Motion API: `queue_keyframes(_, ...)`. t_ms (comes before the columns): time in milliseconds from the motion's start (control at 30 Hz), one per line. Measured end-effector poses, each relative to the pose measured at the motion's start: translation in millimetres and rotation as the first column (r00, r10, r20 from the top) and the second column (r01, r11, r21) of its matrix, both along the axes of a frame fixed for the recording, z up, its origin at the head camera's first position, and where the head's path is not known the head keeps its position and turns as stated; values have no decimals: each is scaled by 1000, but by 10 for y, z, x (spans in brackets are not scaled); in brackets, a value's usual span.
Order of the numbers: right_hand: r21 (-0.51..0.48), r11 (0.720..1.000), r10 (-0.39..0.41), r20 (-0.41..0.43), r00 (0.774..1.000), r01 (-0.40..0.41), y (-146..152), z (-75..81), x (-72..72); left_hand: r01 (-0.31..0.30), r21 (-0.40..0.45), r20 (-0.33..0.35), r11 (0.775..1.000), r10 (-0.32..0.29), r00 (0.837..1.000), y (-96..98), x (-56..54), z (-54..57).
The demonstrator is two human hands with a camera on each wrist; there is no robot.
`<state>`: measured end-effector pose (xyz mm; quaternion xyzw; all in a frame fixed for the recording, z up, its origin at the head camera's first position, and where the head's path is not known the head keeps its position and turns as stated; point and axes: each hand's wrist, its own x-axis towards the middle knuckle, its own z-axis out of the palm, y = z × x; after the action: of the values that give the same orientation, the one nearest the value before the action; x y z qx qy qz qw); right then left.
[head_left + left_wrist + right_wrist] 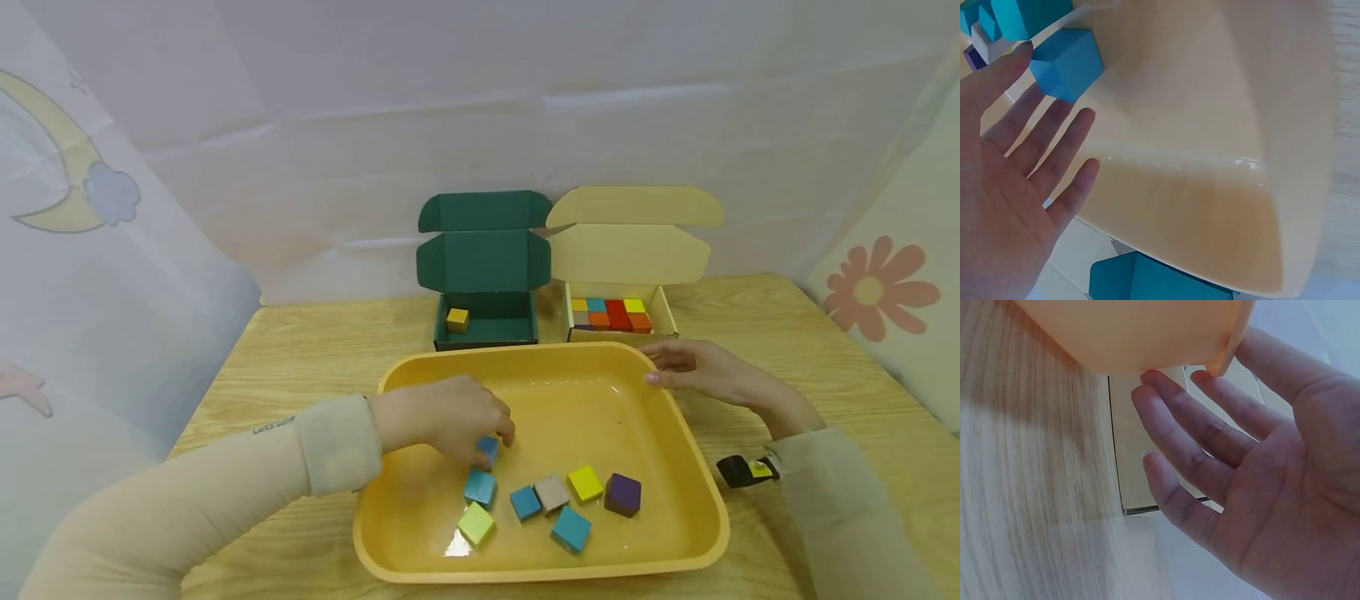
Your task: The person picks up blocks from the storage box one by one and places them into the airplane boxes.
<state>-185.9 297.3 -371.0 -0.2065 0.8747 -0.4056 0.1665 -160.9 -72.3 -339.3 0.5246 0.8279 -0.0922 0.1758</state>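
My left hand [459, 417] reaches into the yellow tray [420, 568] and pinches a blue cube [1067, 65] between thumb and fingertips; in the head view the fingers partly cover this cube. Just nearer to me lie a light blue cube [480, 488] and a yellow-green cube [476, 525]. My right hand [701, 371] holds the tray's far right corner, its thumb at the rim and the other fingers outside, below the edge. More cubes lie in the tray: blue [526, 503], greyish wood [552, 493], yellow [585, 483], teal [572, 530] and purple [623, 495].
Behind the tray stands an open green box [487, 342] with one orange-yellow cube [457, 321] inside. To its right, an open cream box [663, 312] holds several coloured blocks [617, 314]. Both lids lean back toward the cloth wall. Wooden tabletop [315, 350] surrounds everything.
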Motion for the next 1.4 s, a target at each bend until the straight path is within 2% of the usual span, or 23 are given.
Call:
queue_keyframes(200,-5,1000,0,4,1000,0,-1,3,6,-2,-12,-13,1000,2,1000,-40,10,-12)
queue_keyframes(433,21,1000,-14,-49,999,16,-19,-1,13,-4,-16,-10,1000,4,1000,-26,-3,-29)
queue_keyframes(700,32,999,-3,-71,997,5,-20,-5,16,-22,-15,3,1000,22,1000,0,-14,-24)
queue_keyframes(933,30,1000,-7,-72,997,9,-9,0,20,-47,-2,46,999,47,998,31,-31,23)
queue_keyframes(1233,36,999,-20,-78,997,23,25,10,23,-49,26,43,998,48,998,30,-66,73)
queue_keyframes(1400,30,999,-21,-67,998,23,28,2,11,-69,65,68,995,65,996,16,-117,163)
